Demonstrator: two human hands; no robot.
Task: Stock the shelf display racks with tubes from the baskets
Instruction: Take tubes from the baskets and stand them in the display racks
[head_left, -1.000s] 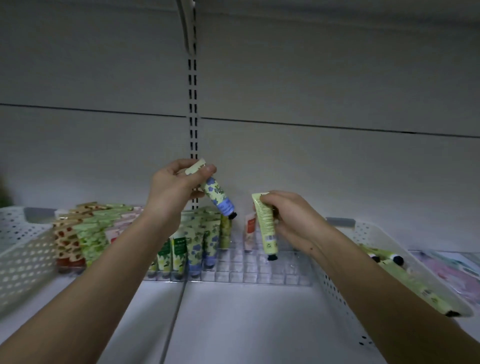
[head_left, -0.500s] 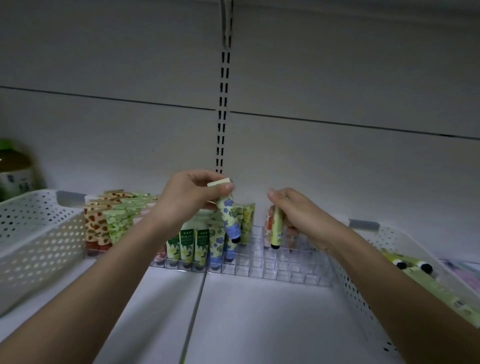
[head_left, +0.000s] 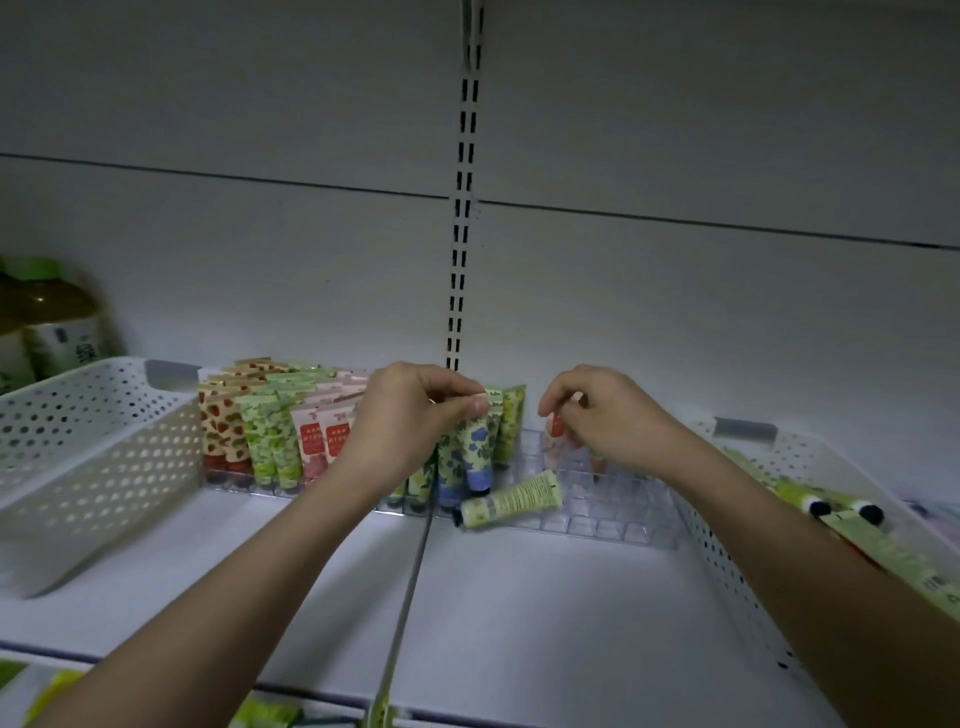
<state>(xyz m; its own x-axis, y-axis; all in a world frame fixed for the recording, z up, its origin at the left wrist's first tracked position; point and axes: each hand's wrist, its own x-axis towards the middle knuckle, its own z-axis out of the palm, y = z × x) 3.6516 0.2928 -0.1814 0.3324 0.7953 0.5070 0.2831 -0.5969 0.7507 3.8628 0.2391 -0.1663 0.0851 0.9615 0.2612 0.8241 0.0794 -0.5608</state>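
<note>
White shelf (head_left: 519, 597) carries a clear rack (head_left: 613, 519) where my left hand (head_left: 410, 426) pinches a blue-flowered tube (head_left: 478, 457) upright, my right hand (head_left: 602, 415) at three o'clock pinches a red tube (head_left: 557, 423), and a green tube (head_left: 511, 500) lies loose.

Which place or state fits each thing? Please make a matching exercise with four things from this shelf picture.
Things:
1. blue-flowered tube
2. pale green tube
3. strawberry tubes
4. right basket

Places or states:
A. lying on its side across the clear rack
B. standing at the rack's left end
C. pinched at the top by the left hand
D. holding green tubes with black caps

Pairs: 1-C, 2-A, 3-B, 4-D
</note>
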